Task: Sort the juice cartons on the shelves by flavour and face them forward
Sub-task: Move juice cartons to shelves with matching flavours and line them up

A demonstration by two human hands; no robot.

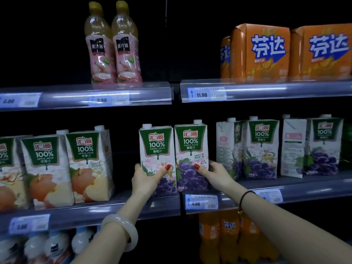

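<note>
Two grape juice cartons stand side by side at the middle of the middle shelf, fronts forward. My left hand grips the left grape carton low on its left side, thumb across the front. My right hand grips the right grape carton at its lower right edge, thumb on the front. Apple juice cartons stand at the left of the same shelf. More grape cartons stand at the right, and one of them shows its white side panel.
The middle shelf's rail carries price tags. On the upper shelf stand two pink peach drink bottles and orange soda multipacks. Orange soda bottles and white bottles fill the lower shelf. A gap separates apple and grape cartons.
</note>
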